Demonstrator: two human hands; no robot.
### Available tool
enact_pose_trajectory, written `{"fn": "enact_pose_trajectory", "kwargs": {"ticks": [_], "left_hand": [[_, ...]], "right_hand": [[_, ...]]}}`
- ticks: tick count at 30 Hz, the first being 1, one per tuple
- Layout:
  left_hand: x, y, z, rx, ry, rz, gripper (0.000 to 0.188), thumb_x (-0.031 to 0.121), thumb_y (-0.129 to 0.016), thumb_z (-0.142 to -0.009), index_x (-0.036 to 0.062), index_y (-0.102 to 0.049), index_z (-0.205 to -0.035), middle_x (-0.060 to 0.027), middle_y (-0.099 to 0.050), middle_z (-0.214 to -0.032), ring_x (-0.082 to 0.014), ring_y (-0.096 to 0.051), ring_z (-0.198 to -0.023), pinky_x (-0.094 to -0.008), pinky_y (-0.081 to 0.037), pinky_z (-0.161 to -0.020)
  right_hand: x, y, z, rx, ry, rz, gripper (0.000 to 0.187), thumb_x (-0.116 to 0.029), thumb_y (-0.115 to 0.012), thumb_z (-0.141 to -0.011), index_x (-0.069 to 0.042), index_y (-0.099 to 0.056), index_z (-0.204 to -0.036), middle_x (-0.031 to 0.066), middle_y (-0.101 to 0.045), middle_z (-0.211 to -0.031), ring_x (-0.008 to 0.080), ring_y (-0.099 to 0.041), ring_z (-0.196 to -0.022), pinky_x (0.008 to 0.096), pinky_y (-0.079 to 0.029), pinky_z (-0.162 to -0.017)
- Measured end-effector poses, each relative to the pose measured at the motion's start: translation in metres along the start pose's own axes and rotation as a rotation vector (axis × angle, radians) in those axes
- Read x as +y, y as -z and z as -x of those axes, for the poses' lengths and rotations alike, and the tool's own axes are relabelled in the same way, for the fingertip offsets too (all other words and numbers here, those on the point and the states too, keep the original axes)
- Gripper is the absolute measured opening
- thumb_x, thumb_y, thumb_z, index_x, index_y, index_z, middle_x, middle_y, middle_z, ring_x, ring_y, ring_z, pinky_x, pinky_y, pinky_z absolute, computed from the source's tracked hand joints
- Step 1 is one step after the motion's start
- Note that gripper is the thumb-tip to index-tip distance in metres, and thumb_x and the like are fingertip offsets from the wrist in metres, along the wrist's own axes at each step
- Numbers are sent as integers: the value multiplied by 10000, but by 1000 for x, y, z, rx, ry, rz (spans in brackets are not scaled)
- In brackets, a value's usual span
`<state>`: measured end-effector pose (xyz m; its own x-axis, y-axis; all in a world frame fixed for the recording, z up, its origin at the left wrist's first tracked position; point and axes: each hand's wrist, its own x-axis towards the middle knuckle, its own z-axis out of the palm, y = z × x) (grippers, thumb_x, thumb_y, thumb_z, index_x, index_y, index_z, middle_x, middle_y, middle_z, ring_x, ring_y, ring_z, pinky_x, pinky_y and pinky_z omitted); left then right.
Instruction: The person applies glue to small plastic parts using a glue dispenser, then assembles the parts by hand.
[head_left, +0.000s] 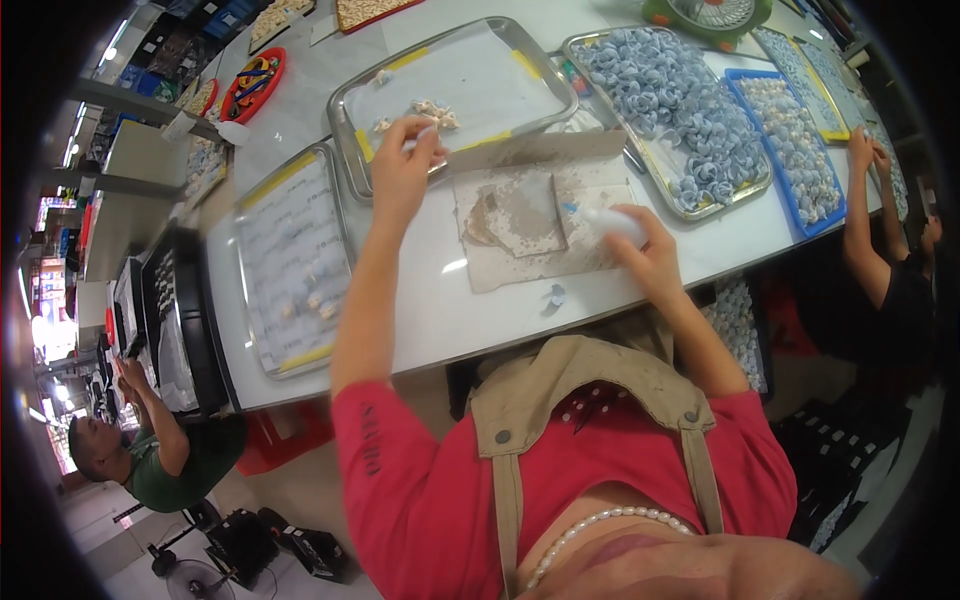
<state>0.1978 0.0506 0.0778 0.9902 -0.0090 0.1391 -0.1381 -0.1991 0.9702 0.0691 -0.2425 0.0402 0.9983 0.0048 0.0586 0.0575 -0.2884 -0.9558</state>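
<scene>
My left hand (402,170) is over the near edge of a metal tray (345,125) lined with white paper. Its fingertips are pinched beside a small cluster of cream-coloured pieces (435,112); whatever they grip is too small to make out. My right hand (650,258) is wrapped round a white squeeze bottle (622,226), its nozzle tilted left above a stained cardboard sheet (510,270). A tiny blue bit (570,207) lies on the cardboard under the nozzle. Just below the sheet, a small grey-blue petal-like piece (555,295) rests on the white table.
At left lies another paper-lined tray (262,235) with a few small pieces. To the right are a tray of grey-blue flower-shaped pieces (670,100) and a blue tray (735,95). A co-worker's hands (868,150) are beyond. A red basket (272,62) and a green fan (755,18) stand farther back.
</scene>
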Motion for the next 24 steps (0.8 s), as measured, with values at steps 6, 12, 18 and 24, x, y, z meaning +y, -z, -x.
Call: {"fn": "enact_pose_trajectory", "kwargs": {"ticks": [6, 12, 18, 24], "left_hand": [[29, -45, 131, -229, 436, 689, 316, 31, -553, -849, -4, -505, -1159, -122, -582, -1077, -148, -599, -826, -253, -475, -705], [25, -76, 163, -117, 457, 699, 417, 30, -616, -817, -17, -475, -1207, -123, -581, -1084, -125, -583, -781, -201, -453, -673], [27, -78, 165, -111, 404, 603, 392, 17, -640, -800, -33, -515, -1167, -69, -579, -947, -91, -540, -747, -212, -461, -666], [29, -79, 169, -109, 399, 596, 394, 7, -642, -798, -39, -514, -1168, -58, -577, -919, -81, -527, -750, -208, -464, -665]], "right_hand": [[-15, 12, 7, 37, -87, -387, 241, -133, -618, -851, -26, -508, -1037, 3, -561, -912, 71, -528, -823, 203, -445, -706], [-42, 14, 14, 21, -51, -466, 285, -140, -677, -804, -30, -500, -998, -2, -554, -853, 42, -490, -776, 179, -396, -676], [-59, 19, 15, 87, 446, 227, 314, -152, -788, -642, -26, -583, -843, 33, -540, -721, 152, -472, -674, 244, -391, -604], [-77, 13, 18, 101, 495, 365, 323, -199, -823, -578, -23, -602, -734, 51, -520, -646, 206, -447, -635, 288, -380, -536]]}}
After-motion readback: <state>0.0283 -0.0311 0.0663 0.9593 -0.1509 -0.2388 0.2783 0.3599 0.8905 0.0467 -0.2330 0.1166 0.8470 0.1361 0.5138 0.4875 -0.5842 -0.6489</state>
